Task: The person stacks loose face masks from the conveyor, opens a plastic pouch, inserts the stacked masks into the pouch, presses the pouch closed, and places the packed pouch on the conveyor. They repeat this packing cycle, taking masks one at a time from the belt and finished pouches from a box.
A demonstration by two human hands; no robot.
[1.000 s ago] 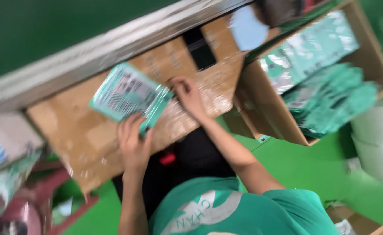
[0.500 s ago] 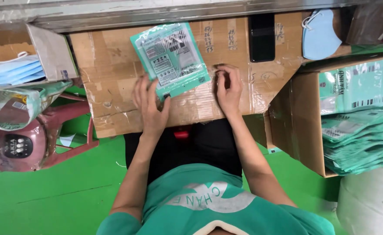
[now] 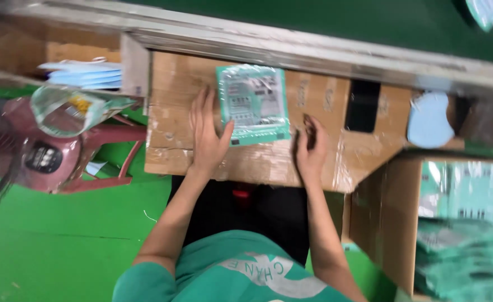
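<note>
A cardboard worktop [image 3: 257, 168] wrapped in tape carries everything. At its right edge stands an open box [image 3: 465, 223] stacked with green packets. A black phone [image 3: 363, 105] and a pale blue mask [image 3: 428, 118] lie near the far right corner. A green packet [image 3: 252, 104] lies flat at the middle. The left hand [image 3: 207, 134] rests open, thumb touching the packet's near left corner. The right hand [image 3: 311, 148] is loosely curled beside it, holding nothing I can make out.
</note>
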